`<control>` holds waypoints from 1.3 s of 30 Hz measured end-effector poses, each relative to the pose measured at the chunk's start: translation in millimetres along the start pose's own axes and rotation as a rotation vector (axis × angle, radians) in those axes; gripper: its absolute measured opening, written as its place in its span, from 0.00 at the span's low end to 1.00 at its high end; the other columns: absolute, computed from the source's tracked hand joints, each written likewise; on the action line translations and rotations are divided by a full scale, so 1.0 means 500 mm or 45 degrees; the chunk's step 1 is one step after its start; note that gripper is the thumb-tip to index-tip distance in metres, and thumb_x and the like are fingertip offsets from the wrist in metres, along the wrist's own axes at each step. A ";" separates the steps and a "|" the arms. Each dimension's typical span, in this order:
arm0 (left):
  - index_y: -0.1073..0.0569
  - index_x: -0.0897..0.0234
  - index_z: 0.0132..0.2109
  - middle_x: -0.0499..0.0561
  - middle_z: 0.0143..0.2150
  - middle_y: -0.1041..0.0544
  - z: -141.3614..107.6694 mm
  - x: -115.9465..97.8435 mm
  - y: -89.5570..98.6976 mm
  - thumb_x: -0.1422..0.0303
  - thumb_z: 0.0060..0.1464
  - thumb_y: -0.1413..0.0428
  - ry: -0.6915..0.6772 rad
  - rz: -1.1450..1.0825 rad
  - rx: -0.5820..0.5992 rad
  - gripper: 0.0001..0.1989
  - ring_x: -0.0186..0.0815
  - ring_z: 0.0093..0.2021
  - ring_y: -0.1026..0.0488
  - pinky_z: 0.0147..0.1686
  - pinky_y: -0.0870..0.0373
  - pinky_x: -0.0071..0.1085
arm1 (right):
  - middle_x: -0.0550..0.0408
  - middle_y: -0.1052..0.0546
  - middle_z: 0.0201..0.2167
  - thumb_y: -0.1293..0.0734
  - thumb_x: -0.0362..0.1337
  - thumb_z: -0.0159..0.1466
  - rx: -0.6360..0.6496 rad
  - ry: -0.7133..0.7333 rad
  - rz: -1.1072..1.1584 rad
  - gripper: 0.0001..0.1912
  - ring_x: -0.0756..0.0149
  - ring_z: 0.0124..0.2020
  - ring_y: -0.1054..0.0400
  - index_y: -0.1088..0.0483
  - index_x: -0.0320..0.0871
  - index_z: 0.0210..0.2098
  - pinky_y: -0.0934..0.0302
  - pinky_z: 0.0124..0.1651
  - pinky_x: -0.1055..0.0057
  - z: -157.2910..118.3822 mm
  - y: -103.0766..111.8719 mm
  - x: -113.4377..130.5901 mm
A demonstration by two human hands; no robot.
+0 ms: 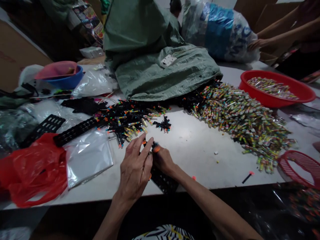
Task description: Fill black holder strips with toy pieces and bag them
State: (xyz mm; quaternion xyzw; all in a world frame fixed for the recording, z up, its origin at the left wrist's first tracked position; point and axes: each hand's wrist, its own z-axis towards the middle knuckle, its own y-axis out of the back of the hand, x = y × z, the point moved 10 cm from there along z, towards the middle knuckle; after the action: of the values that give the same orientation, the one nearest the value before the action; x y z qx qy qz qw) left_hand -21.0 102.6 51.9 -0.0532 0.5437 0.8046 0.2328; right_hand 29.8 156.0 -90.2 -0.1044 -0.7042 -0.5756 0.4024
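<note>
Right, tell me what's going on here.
A person's left hand and right hand work over a black perforated strip at the table's edge, the right hand holding a small orange-tipped piece. Beyond lie a heap of black pieces with coloured tips and a heap of colourful wrapped sticks. A co-worker's hand touches a plastic sack.

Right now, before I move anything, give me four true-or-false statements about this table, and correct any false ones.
The left hand and right hand meet over a black perforated strip. True.
The red basin is empty. False: it holds small multicoloured pieces.
A co-worker's hand touches a clear plastic sack with blue print. True.
The green woven sack lies to the right of the red basin. False: it lies to the basin's left in this view.
</note>
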 end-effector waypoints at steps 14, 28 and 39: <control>0.32 0.63 0.53 0.55 0.60 0.40 0.020 0.023 0.002 0.70 0.58 0.57 0.120 0.087 -0.109 0.18 0.44 0.60 0.45 0.57 0.42 0.46 | 0.45 0.38 0.56 0.42 0.24 0.59 0.095 -0.004 -0.867 0.18 0.53 0.55 0.45 0.34 0.42 0.47 0.49 0.51 0.60 0.225 0.210 -0.118; 0.32 0.65 0.52 0.56 0.60 0.41 0.016 0.017 0.005 0.70 0.58 0.58 0.101 0.048 -0.124 0.18 0.43 0.58 0.44 0.57 0.44 0.44 | 0.42 0.26 0.36 0.37 0.31 0.53 0.239 -0.279 -0.660 0.09 0.56 0.40 0.31 0.29 0.37 0.34 0.41 0.36 0.70 0.090 0.211 -0.216; 0.32 0.64 0.53 0.55 0.61 0.42 0.013 0.022 0.004 0.69 0.58 0.58 0.145 0.058 -0.086 0.19 0.45 0.59 0.44 0.56 0.44 0.45 | 0.61 0.32 0.20 0.32 0.37 0.50 0.225 -0.340 0.949 0.09 0.73 0.18 0.37 0.35 0.40 0.27 0.43 0.20 0.77 -0.081 -0.004 -0.060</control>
State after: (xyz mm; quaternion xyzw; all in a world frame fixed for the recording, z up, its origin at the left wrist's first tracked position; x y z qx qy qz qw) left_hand -30.6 111.1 52.6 -0.0945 0.5296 0.8233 0.1811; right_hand 66.2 128.8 -111.4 -0.3916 -0.7109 -0.3089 0.4959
